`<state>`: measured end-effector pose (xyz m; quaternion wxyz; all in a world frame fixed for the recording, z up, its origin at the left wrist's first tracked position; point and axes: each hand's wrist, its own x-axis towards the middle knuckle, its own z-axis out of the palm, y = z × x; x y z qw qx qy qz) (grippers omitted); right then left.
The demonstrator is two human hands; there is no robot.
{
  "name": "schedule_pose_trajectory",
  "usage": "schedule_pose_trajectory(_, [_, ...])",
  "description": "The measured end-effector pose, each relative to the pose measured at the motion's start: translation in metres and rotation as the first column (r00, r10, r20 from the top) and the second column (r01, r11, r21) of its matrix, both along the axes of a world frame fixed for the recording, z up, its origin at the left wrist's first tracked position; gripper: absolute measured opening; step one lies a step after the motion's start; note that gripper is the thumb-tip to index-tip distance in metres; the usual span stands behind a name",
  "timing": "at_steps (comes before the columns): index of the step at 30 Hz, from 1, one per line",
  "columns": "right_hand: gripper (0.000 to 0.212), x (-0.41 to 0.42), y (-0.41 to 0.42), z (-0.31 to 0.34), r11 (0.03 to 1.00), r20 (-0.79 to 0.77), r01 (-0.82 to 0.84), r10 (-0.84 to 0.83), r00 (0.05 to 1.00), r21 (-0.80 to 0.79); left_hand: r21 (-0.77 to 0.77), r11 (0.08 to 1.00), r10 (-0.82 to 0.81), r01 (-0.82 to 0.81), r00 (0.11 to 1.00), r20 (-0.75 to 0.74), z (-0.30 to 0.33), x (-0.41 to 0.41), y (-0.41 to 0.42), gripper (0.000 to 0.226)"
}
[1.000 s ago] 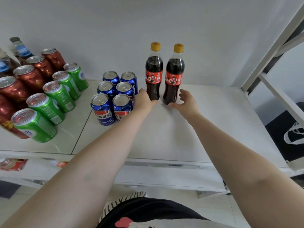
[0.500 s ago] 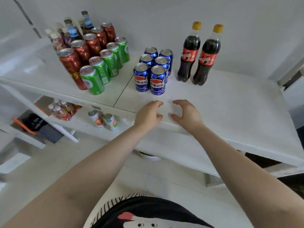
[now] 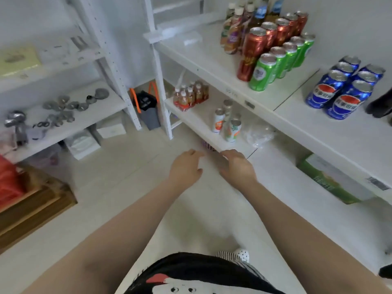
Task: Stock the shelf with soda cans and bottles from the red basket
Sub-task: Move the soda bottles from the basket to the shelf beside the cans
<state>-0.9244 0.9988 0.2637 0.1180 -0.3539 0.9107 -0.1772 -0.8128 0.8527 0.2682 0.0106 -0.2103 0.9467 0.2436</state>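
Both hands are empty and held out over the pale floor in front of the shelving. The left hand [image 3: 185, 169] is open, with fingers loosely spread and pointing away from the body. The right hand [image 3: 239, 166] is also open, with fingers relaxed and slightly curled; it lies just beside the front edge of the lower shelf [image 3: 197, 122]. The two hands are near each other but apart.

On the upper shelf [image 3: 214, 66], the red cans [image 3: 253, 53] stand in a row running toward the back edge. The green cans [image 3: 263, 72] form a parallel row just beside them on the right. The blue cans [image 3: 343, 90] stand in two rows further right, near the front edge. A dark bottle base [image 3: 379, 105] shows at the right frame edge, just beside the blue cans. Assorted bottles [image 3: 235, 28] stand behind the red cans.

A red object [image 3: 8, 179], possibly the basket, shows at the left frame edge, well apart from both hands; blur prevents identification.
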Motion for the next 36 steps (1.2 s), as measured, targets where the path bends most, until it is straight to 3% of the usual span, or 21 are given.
schedule_pose_trajectory(9, [0.048,0.162,-0.149,-0.038,0.913,0.061,-0.363,0.358,0.932,0.185,0.009,0.923,0.374,-0.384,0.905,0.205,-0.039,0.26,-0.129,0.054])
schedule_pose_trajectory(15, [0.048,0.236,-0.244,-0.048,0.767,0.127,-0.591,0.579,0.806,0.25,0.041,0.753,0.626,-0.656,0.735,0.261,-0.052,0.377,-0.173,0.054])
schedule_pose_trajectory(27, [0.049,0.338,-0.442,-0.072,0.471,0.203,-0.851,0.832,0.516,0.232,0.08,0.444,0.838,-0.893,0.445,0.317,-0.056,0.475,-0.282,0.053])
schedule_pose_trajectory(36, [0.05,0.407,-0.557,-0.071,0.347,0.208,-0.908,0.894,0.396,0.236,0.075,0.32,0.884,-0.944,0.326,0.334,-0.062,0.54,-0.361,0.054])
